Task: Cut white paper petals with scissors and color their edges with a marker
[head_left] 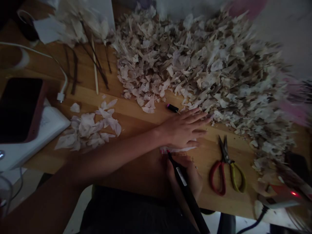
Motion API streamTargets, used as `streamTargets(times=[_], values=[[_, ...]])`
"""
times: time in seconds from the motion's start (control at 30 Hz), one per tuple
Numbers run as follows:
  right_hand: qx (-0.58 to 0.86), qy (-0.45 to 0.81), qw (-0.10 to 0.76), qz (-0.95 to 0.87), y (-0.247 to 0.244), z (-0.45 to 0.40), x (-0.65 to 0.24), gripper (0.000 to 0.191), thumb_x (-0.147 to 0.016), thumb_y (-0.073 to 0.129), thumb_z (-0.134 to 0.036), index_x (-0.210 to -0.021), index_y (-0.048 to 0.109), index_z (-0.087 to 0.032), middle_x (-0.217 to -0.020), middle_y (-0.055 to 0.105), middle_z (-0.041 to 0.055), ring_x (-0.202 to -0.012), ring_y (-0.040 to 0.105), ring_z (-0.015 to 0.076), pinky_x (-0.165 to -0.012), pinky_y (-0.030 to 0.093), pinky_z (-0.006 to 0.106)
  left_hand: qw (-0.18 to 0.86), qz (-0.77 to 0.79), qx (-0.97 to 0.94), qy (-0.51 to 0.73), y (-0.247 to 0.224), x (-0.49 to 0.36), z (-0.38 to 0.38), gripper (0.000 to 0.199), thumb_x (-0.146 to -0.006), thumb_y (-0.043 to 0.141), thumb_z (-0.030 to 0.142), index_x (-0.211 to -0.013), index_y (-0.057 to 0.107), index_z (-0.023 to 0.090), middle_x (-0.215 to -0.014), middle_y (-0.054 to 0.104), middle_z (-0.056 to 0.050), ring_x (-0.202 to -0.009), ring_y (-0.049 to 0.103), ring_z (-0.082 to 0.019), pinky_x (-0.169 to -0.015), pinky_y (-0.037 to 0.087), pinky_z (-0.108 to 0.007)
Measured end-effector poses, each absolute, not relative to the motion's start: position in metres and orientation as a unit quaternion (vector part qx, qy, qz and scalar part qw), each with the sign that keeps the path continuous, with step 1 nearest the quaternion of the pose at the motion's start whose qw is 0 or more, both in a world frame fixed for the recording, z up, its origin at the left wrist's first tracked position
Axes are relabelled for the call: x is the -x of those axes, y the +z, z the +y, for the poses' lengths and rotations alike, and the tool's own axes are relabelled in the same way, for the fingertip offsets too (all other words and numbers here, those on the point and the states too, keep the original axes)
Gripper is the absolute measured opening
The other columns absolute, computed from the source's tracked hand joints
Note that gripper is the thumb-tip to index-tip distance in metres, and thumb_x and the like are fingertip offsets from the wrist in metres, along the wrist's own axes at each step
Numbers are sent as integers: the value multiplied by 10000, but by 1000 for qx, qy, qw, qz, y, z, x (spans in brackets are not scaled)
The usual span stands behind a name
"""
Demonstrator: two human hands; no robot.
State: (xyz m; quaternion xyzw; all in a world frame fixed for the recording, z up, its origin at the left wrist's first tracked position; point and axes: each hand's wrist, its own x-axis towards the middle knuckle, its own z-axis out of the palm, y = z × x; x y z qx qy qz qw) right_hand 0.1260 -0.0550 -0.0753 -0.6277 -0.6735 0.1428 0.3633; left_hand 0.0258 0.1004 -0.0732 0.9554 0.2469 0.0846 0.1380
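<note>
My left hand lies flat on the wooden table with its fingers spread. Its lower edge rests on a thin whitish strip, partly hidden under it. In my right hand is a black marker pen, tilted, its tip at the left end of the strip, where small pink marks show. Just beyond my left wrist lies a black cap with a pink end. Scissors with one red and one yellow handle lie partly spread to the right of both hands.
A large heap of dry whitish petals covers the back and right. A small petal pile lies at left. Dark twigs, a white cable and a phone on a white box are farther left. A lit device sits at lower right.
</note>
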Motion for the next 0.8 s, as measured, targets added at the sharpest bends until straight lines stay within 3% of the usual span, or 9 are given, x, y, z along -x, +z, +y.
streamTargets(times=[0.37,0.8], values=[[634,129,345,-680,-80,-55,-124,114,-949,682,-359,-934,688,-246,-757,779,-3,-555,736,175,-517,564,263,124,264,-954,73,-73,-25,98,618,-1028,448,535,-1566,464,232,-1731,259,-69,-1608,186,-274,-1323,104,-455],[606,148,350,-699,-79,-54,-126,66,-925,707,-281,-947,693,-219,-799,769,14,-622,744,173,-577,593,264,115,263,-955,72,-74,-26,98,668,-994,501,536,-1576,444,212,-1724,285,-68,-1608,185,-278,-1320,118,-470]])
